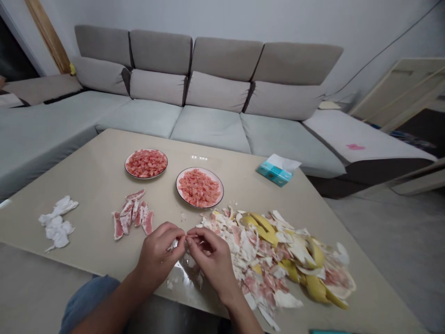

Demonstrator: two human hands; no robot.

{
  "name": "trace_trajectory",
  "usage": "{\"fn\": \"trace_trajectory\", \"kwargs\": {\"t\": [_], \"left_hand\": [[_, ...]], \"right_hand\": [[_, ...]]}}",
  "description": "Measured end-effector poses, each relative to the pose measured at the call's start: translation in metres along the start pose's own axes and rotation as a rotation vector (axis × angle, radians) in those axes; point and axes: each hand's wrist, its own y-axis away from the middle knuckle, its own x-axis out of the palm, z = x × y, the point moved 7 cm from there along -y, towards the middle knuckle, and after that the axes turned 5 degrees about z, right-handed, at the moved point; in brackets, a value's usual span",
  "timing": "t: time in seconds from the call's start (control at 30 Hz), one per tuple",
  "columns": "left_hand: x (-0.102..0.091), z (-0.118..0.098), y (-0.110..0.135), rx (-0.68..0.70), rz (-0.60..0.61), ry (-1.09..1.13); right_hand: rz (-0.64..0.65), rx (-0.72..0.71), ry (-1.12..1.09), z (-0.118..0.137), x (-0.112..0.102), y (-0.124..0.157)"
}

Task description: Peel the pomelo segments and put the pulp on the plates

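My left hand (158,254) and my right hand (212,257) meet over the near edge of the beige table (97,171). Their fingertips are pinched together on a small piece of pomelo, mostly hidden between them. Just left of my hands lie several unpeeled pink pomelo segments (132,217). A big heap of yellow rind and white pith (278,255) spreads to the right. Farther back stand two plates of peeled pink pulp, one at the left (146,163) and one nearer the middle (199,187).
Crumpled white tissues (57,223) lie at the table's left. A teal tissue pack (277,170) sits at the far right edge. A grey sectional sofa (208,125) wraps behind the table. My knee in blue cloth (88,297) shows below.
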Motion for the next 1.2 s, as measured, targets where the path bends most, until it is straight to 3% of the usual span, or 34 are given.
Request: {"fn": "trace_trajectory", "kwargs": {"t": [0.13,0.3,0.53,0.73,0.9,0.97,1.03,1.13,1.2], "left_hand": [[-0.006,-0.004,-0.001,0.031,-0.022,-0.043],[-0.012,0.003,-0.007,-0.093,-0.015,0.049],[0.007,0.034,-0.006,-0.502,0.123,0.448],[0.017,0.029,-0.004,-0.428,0.205,0.345],[0.02,0.028,-0.002,-0.453,0.19,0.435],[0.022,0.028,-0.002,-0.479,0.21,0.48],[0.025,0.03,0.0,-0.528,0.222,0.607],[0.033,0.037,0.005,-0.678,0.18,1.011],[0.039,0.042,0.008,-0.781,0.153,1.293]], "right_hand": [[0.015,0.088,-0.15,-0.009,0.003,0.001],[0.059,0.184,-0.388,-0.019,0.001,0.0],[0.073,0.246,-0.554,-0.022,-0.003,-0.003],[0.144,0.246,-0.657,-0.024,0.001,-0.005],[0.177,0.276,-0.755,-0.024,0.004,0.0],[0.166,0.282,-0.732,-0.025,0.003,-0.001],[0.127,0.251,-0.577,-0.028,-0.005,-0.009],[-0.065,0.114,-0.095,-0.032,-0.034,-0.04],[-0.173,0.065,0.024,-0.037,-0.051,-0.064]]}}
